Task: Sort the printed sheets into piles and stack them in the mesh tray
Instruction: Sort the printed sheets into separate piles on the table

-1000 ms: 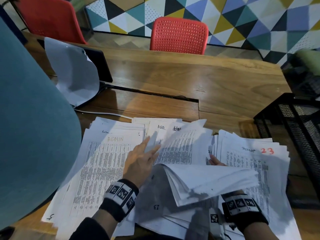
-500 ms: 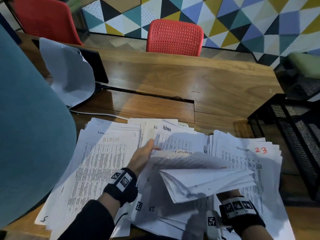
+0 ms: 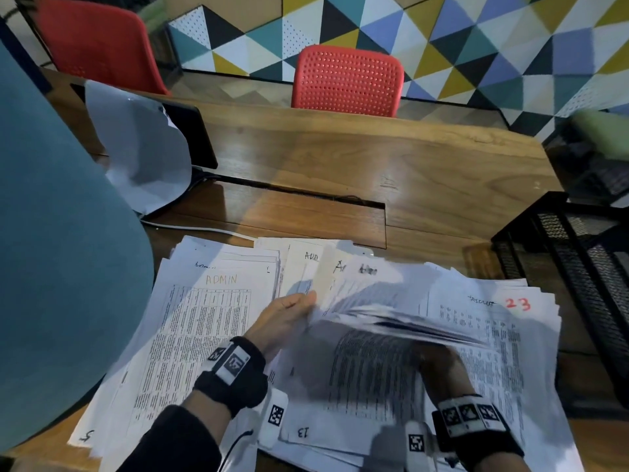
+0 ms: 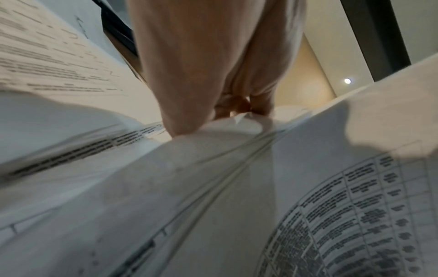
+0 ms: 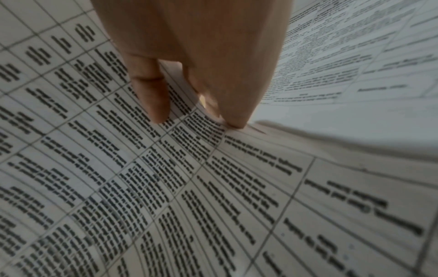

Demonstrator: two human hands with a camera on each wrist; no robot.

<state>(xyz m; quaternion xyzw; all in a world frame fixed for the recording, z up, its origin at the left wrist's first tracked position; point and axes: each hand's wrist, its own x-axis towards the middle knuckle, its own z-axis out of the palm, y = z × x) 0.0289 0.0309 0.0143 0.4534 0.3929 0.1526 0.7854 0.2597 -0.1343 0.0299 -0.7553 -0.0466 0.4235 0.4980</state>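
Observation:
Printed sheets lie in overlapping piles on the wooden table point(image 3: 408, 165): a left pile headed ADMIN point(image 3: 204, 335), a middle pile point(image 3: 371, 379), and a right pile marked 23 point(image 3: 503, 321). My left hand point(image 3: 292, 311) point(image 4: 237, 110) pinches the edge of a lifted, blurred bundle of sheets point(image 3: 391, 321) point(image 4: 213, 159) above the middle pile. Under that bundle my right hand point(image 3: 439, 362) point(image 5: 199, 120) is mostly hidden; its straight fingers point(image 5: 156, 105) press on a printed table sheet point(image 5: 166, 187). The black mesh tray point(image 3: 578, 260) stands at the right edge.
A large teal shape point(image 3: 51, 267) fills the left side. At the back left a white sheet point(image 3: 143, 155) drapes over a black screen point(image 3: 190, 137), with a white cable point(image 3: 190, 228) below. Red chairs point(image 3: 347, 80) stand behind the table.
My left hand went from lying flat on the middle pile to pinching the edge of the raised bundle. The bundle has swung up and spread out, now blurred. The right hand stays beneath it.

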